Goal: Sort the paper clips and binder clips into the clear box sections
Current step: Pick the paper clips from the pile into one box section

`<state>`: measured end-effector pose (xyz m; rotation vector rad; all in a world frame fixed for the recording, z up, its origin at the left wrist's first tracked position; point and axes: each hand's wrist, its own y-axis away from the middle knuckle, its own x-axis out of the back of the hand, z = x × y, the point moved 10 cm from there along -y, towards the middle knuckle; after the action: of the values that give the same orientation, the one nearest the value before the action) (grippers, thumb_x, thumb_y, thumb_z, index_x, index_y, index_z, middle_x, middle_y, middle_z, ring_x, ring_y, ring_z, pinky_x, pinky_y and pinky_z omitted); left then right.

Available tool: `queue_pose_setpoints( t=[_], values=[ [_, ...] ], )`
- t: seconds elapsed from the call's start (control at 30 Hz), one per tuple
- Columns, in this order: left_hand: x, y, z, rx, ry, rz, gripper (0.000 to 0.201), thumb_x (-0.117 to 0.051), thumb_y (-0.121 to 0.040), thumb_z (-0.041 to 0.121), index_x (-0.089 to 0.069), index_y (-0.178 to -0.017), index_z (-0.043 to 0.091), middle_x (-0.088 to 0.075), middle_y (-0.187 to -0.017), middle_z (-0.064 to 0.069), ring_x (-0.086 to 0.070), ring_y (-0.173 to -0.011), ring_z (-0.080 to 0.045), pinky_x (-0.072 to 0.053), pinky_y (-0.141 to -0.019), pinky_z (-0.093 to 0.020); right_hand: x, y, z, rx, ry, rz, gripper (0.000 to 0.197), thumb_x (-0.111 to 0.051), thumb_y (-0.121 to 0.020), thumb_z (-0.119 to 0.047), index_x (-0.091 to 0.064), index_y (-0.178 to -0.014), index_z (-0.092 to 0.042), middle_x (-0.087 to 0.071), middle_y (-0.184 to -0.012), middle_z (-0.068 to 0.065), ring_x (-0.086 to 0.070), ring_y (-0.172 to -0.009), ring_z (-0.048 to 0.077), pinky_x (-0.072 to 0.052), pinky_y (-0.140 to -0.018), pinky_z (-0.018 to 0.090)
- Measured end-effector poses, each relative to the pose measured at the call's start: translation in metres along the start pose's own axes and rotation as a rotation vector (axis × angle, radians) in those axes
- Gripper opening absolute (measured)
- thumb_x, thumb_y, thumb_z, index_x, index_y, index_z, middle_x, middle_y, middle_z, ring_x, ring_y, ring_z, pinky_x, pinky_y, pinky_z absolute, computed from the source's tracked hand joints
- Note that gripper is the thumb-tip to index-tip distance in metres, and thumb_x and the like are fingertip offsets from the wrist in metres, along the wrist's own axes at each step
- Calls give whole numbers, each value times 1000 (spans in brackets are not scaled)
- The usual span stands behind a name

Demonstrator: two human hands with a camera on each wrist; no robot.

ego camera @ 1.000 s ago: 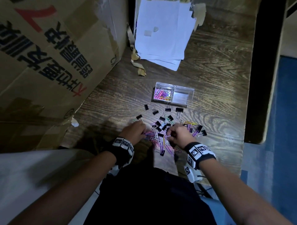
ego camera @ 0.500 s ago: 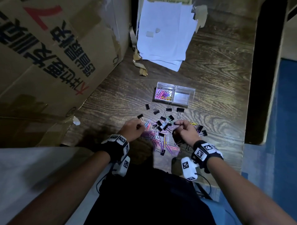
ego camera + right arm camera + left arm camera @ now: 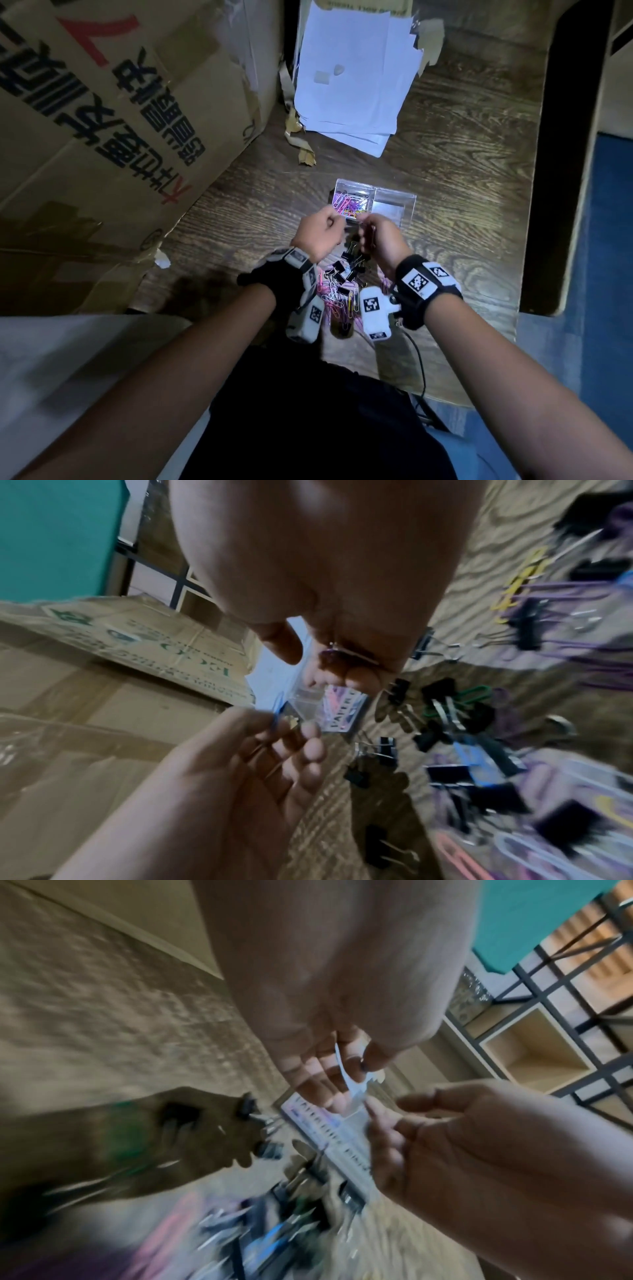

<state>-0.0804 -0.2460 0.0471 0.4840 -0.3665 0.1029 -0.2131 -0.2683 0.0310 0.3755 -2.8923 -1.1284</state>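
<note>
The clear box point(image 3: 407, 198) lies on the wooden table. Its left section holds coloured paper clips point(image 3: 350, 206); its right section point(image 3: 390, 209) looks bare. Both hands hover at the box's near edge. My left hand point(image 3: 337, 224) pinches a pale paper clip point(image 3: 346, 1070) between thumb and fingers. My right hand point(image 3: 364, 226) pinches a purple paper clip point(image 3: 334, 651). The loose pile of black binder clips point(image 3: 346, 265) and coloured paper clips point(image 3: 337, 301) lies on the table between my wrists, partly hidden by the wrist cameras.
A big cardboard box point(image 3: 102, 120) walls off the left side. A stack of white paper point(image 3: 352, 78) lies behind the clear box, with torn cardboard scraps point(image 3: 301, 144) beside it. The table's right edge point(image 3: 527, 205) drops to a blue floor.
Both hands left the clip pile and moved forward to the clear box's near edge, each carrying a paper clip. The head view shifted slightly closer.
</note>
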Motion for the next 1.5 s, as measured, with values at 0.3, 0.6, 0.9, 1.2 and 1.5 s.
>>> queue_pose_setpoints(
  t=[0.3,0.6,0.9,1.2,1.5],
  values=[
    [25,-8,-8,17,-371,-82,31,-49,-89,25,-64,-73,3,-68,-73,-11,-58,-63,-22,-44,-59,-28,12,-12,-35,89,255,123,29,-50,-92,-12,-54,-119,-18,-66,-102,12,-63,-81,19,-56,-80,43],
    [39,54,-105,4,-662,-242,38,-77,-73,14,-60,-105,22,-49,-95,5,-52,-79,-14,-46,-78,-27,-20,16,26,276,1063,-146,28,-66,-82,-11,-69,-109,-18,-67,-105,2,-62,-92,16,-48,-87,20],
    [13,53,-97,-50,-609,-207,14,-76,-73,14,-64,-79,10,-58,-96,-8,-59,-90,-26,-45,-82,-33,-28,10,47,308,1201,-129,16,-69,-77,-11,-61,-90,-14,-57,-98,9,-61,-86,29,-52,-81,35],
    [25,31,-88,-126,-610,-33,32,-73,-71,10,-58,-98,19,-54,-105,-6,-53,-101,-28,-44,-86,-38,27,-7,37,181,751,74,12,-65,-82,-9,-68,-84,-21,-71,-83,-3,-64,-74,12,-51,-73,21],
    [33,11,-63,-84,-627,0,33,-58,-86,10,-59,-119,17,-56,-123,-8,-56,-112,-28,-43,-94,-32,119,3,12,139,538,507,16,-57,-80,-9,-70,-87,-16,-71,-87,-3,-65,-80,14,-51,-80,24]
  ],
)
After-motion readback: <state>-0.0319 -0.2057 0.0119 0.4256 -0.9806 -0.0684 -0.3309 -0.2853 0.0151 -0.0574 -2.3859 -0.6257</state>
